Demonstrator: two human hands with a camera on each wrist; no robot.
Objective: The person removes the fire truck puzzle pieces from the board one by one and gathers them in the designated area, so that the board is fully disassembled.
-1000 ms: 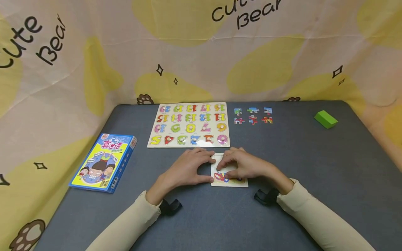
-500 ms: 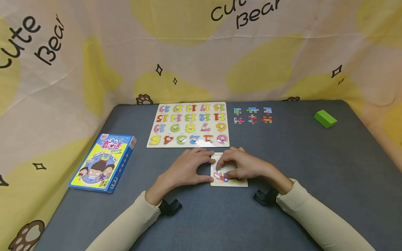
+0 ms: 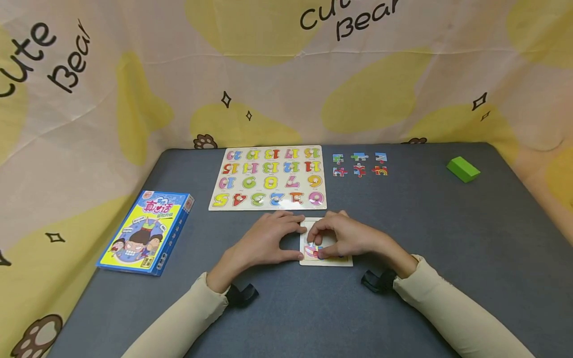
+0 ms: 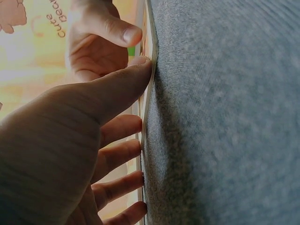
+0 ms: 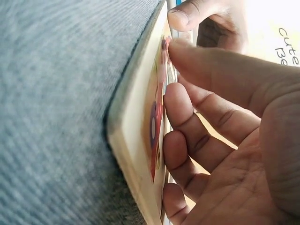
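A small cream puzzle board (image 3: 342, 263) with a colourful picture in its lower half lies flat on the table in front of me. My left hand (image 3: 266, 241) stands at its left side, thumb at the near corner and forefinger at the far one; in the left wrist view the thumb tip presses on the board's edge. Over the board, my right hand (image 3: 346, 237) has curled fingers, thumb and forefinger apart on either side of a small picture piece (image 3: 314, 249), mostly covered. The right wrist view shows its fingertips down on the board's face.
Beyond the board lies a number puzzle tray (image 3: 213, 206). Several loose jigsaw pieces (image 3: 359, 170) sit in two rows at its right. A green block (image 3: 463, 169) stands at the far right, a blue-yellow box (image 3: 142, 233) at the left. A patterned cloth (image 3: 277, 74) hangs behind the table.
The right thumb and forefinger have shifted very slightly on the board, and the coloured patch between them looks a little different. My left hand and the board stay in place.
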